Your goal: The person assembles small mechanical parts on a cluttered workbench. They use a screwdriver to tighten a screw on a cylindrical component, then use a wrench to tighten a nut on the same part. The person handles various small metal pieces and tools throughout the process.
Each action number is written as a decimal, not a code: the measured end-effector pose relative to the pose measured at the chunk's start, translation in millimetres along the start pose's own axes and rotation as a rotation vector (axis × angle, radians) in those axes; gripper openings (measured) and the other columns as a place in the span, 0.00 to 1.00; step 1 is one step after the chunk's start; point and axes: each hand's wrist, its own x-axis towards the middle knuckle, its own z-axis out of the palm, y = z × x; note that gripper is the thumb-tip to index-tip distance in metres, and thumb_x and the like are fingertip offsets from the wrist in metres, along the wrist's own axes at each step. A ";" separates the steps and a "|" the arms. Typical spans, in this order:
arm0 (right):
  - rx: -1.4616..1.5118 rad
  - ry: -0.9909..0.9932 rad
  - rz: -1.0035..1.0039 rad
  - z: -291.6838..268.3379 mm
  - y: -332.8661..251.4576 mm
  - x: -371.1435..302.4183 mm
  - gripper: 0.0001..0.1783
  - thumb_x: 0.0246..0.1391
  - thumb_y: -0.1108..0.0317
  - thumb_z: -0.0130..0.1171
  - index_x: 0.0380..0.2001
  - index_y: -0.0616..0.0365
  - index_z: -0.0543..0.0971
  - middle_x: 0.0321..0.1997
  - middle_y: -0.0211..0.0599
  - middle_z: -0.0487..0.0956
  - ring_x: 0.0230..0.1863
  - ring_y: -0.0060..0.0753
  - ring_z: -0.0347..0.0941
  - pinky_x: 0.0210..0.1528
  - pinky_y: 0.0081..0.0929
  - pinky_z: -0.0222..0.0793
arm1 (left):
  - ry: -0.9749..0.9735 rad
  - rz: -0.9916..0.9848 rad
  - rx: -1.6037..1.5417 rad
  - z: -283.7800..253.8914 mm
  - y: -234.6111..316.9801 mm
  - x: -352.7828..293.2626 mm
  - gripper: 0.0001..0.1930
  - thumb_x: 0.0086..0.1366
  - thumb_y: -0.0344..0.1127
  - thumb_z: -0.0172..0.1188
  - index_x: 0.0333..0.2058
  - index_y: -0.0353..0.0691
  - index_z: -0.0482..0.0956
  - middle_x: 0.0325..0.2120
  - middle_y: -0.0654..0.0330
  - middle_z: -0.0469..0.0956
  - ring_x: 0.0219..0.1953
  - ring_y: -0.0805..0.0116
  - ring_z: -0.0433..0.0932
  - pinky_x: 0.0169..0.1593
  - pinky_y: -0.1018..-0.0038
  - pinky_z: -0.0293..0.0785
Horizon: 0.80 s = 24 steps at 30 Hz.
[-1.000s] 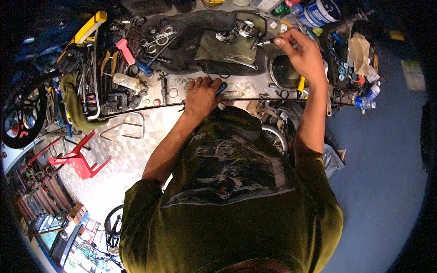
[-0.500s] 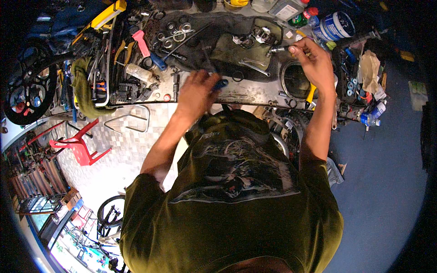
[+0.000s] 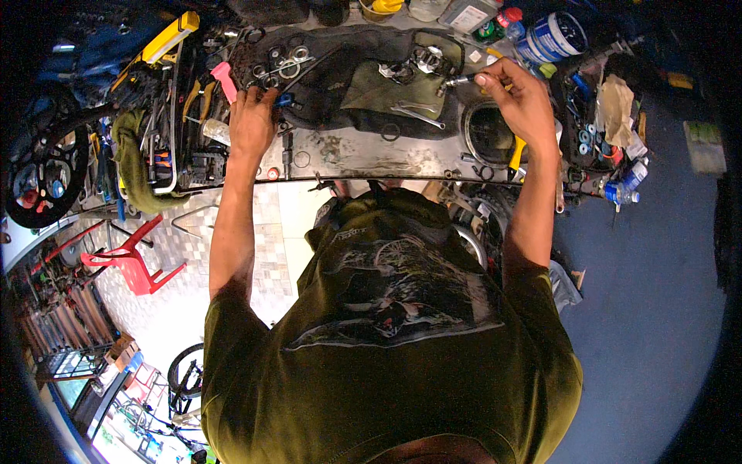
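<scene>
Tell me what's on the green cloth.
On the cloth: metal parts, and wrenches at its near edge; surfaces beneath are covered. The right hand holds a tool by the right edge.

There are two hands, two adjacent wrenches, one blue-and-white bucket.

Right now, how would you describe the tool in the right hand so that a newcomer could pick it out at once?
On the long workbench, find the olive cloth on the dark mat. At the cloth's right side is a slim silvery tool, one end in the grip of the right hand. Unlike the wrenches lying nearby, it is held.
</scene>
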 end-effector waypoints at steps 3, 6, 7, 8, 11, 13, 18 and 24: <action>-0.014 0.015 -0.008 -0.6 -3.3 -1.0 0.13 0.59 0.61 0.66 0.37 0.60 0.81 0.33 0.40 0.83 0.34 0.37 0.79 0.40 0.33 0.73 | -0.001 -0.015 -0.034 -4.6 17.2 8.7 0.26 0.55 0.31 0.68 0.55 0.47 0.79 0.49 0.48 0.77 0.52 0.44 0.73 0.56 0.52 0.71; -0.012 0.004 0.006 -0.9 -5.7 -1.3 0.13 0.59 0.60 0.67 0.37 0.59 0.81 0.33 0.39 0.83 0.34 0.38 0.79 0.40 0.33 0.73 | -0.004 -0.019 -0.271 -5.5 45.1 27.0 0.24 0.57 0.34 0.68 0.54 0.46 0.80 0.50 0.49 0.76 0.52 0.45 0.74 0.56 0.52 0.71; -0.018 -0.012 0.016 1.7 -2.3 -1.2 0.13 0.59 0.59 0.66 0.37 0.59 0.81 0.33 0.39 0.84 0.34 0.38 0.79 0.40 0.33 0.73 | -0.038 -0.032 -0.415 1.6 53.6 35.9 0.23 0.58 0.35 0.68 0.54 0.46 0.80 0.50 0.50 0.76 0.52 0.45 0.74 0.55 0.51 0.72; -0.026 -0.024 0.029 5.8 5.2 -1.3 0.13 0.60 0.59 0.66 0.37 0.58 0.82 0.33 0.38 0.84 0.34 0.38 0.79 0.40 0.33 0.73 | -0.073 -0.040 -0.560 8.5 63.2 45.9 0.22 0.59 0.36 0.67 0.53 0.46 0.80 0.51 0.50 0.76 0.51 0.46 0.74 0.55 0.51 0.72; -0.025 -0.044 -0.001 10.1 2.9 0.2 0.14 0.60 0.57 0.66 0.37 0.57 0.82 0.33 0.37 0.84 0.34 0.37 0.79 0.40 0.34 0.72 | 0.017 0.244 -0.378 26.4 100.5 63.7 0.19 0.62 0.39 0.64 0.52 0.46 0.80 0.51 0.50 0.76 0.52 0.45 0.75 0.56 0.51 0.73; -0.013 -0.045 -0.025 14.6 -2.1 0.6 0.15 0.60 0.55 0.66 0.37 0.56 0.82 0.33 0.35 0.84 0.34 0.37 0.78 0.39 0.34 0.72 | 0.019 0.296 -0.387 39.9 119.8 70.0 0.18 0.64 0.40 0.63 0.52 0.46 0.80 0.51 0.50 0.76 0.54 0.45 0.75 0.59 0.51 0.72; -0.076 -0.043 0.023 10.5 -4.8 -0.6 0.16 0.61 0.54 0.65 0.36 0.57 0.82 0.33 0.38 0.84 0.35 0.39 0.79 0.40 0.35 0.72 | -0.094 0.323 -0.368 59.7 135.2 85.9 0.22 0.65 0.38 0.61 0.58 0.51 0.76 0.56 0.49 0.73 0.60 0.43 0.72 0.62 0.50 0.70; -0.022 -0.037 0.069 6.2 0.4 -7.3 0.16 0.61 0.54 0.65 0.36 0.58 0.82 0.33 0.39 0.84 0.36 0.41 0.79 0.42 0.36 0.72 | -0.147 0.228 -0.291 57.7 128.7 99.2 0.29 0.64 0.32 0.57 0.64 0.59 0.69 0.58 0.47 0.70 0.61 0.42 0.73 0.61 0.50 0.74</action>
